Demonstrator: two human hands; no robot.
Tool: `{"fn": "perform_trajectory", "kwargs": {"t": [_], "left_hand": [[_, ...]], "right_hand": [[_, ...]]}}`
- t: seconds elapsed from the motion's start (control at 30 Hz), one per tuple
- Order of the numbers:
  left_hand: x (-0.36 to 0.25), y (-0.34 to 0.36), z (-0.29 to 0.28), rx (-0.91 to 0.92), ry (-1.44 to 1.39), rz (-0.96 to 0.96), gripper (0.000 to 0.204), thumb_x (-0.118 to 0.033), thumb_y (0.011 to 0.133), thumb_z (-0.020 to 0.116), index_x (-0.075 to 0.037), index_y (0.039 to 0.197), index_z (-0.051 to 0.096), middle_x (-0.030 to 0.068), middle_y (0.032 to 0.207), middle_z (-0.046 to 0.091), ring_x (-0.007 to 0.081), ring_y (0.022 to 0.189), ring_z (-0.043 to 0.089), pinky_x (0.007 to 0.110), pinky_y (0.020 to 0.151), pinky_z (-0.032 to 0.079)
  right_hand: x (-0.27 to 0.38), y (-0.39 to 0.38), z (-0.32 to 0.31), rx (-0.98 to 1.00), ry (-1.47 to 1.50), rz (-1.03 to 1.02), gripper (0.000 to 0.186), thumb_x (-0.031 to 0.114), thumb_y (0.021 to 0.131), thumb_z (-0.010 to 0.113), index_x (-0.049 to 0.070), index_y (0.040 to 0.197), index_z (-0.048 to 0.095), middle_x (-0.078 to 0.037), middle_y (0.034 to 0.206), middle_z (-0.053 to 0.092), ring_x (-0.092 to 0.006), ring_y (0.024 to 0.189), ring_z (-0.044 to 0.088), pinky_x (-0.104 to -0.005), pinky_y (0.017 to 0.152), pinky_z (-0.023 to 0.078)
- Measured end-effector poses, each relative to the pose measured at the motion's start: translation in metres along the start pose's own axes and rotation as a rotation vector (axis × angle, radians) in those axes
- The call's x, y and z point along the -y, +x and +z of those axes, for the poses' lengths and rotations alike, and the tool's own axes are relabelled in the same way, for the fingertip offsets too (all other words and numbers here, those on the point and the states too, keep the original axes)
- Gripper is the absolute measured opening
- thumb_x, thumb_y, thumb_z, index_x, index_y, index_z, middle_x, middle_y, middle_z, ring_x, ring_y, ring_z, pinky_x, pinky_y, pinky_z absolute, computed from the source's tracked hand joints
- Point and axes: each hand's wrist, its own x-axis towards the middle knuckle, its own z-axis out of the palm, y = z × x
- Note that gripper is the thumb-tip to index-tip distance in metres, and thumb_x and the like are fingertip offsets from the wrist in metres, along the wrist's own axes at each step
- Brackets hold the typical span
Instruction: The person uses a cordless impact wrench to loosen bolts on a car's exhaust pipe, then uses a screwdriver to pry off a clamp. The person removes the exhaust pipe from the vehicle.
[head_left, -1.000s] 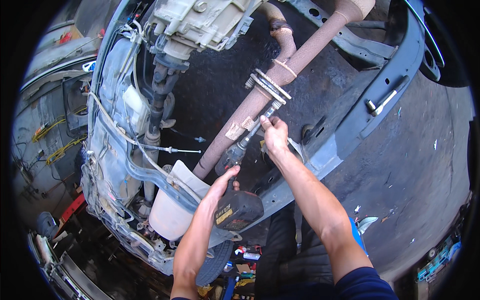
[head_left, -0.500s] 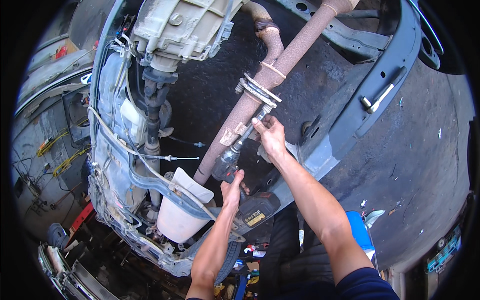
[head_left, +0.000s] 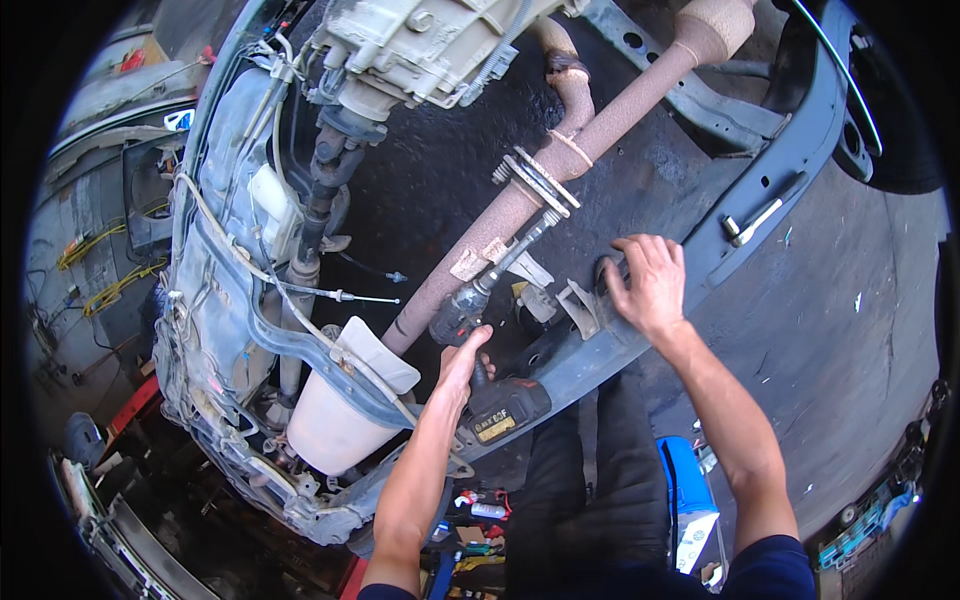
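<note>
My left hand (head_left: 463, 362) is wrapped around the handle of a black cordless impact wrench (head_left: 458, 314) with a large battery at its base. From its nose a long metal extension (head_left: 517, 248) reaches to the bolted flange (head_left: 541, 182) on a rusty exhaust pipe (head_left: 480, 228). The socket end meets the lower right edge of the flange; whether it sits on a fastener is too small to tell. My right hand (head_left: 652, 285), fingers apart, rests on the grey frame rail (head_left: 625, 348) beside a small metal bracket (head_left: 580, 309). It holds no tool.
A ratchet (head_left: 757, 222) lies on the rail at the right. The gearbox (head_left: 420, 45) and driveshaft (head_left: 318, 205) are at the upper left. A thin cable (head_left: 365, 298) sticks out near a whitish cylinder (head_left: 340, 425). A blue container (head_left: 683, 472) stands low at the right.
My right hand has let go of the extension and moved right onto the frame rail. My left hand keeps the impact wrench at the flange. The view has shifted slightly.
</note>
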Motion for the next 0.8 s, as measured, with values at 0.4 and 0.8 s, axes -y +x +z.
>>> {"fn": "perform_trajectory", "kwargs": {"t": [0.4,0.8], "left_hand": [[0.005,0.007,0.005,-0.071,-0.066,0.005,0.030,-0.026,0.079,0.073,-0.002,0.091,0.060,0.0079,0.066,0.058,0.0225,0.054,0.062,0.037,0.051,0.051],[0.007,0.011,0.004,-0.077,-0.021,0.026,0.028,-0.024,0.077,0.072,-0.002,0.088,0.058,0.0082,0.065,0.057,0.0223,0.051,0.060,0.037,0.049,0.050]], "right_hand": [[-0.027,-0.005,0.013,0.038,-0.193,-0.122,0.020,0.025,0.086,0.068,0.010,0.074,0.063,-0.007,0.074,0.058,-0.0253,0.082,0.060,-0.0427,0.088,0.043],[-0.030,-0.005,0.014,0.056,-0.202,-0.137,0.020,0.025,0.084,0.069,0.011,0.072,0.063,-0.006,0.072,0.058,-0.0242,0.078,0.060,-0.0417,0.083,0.043]]}}
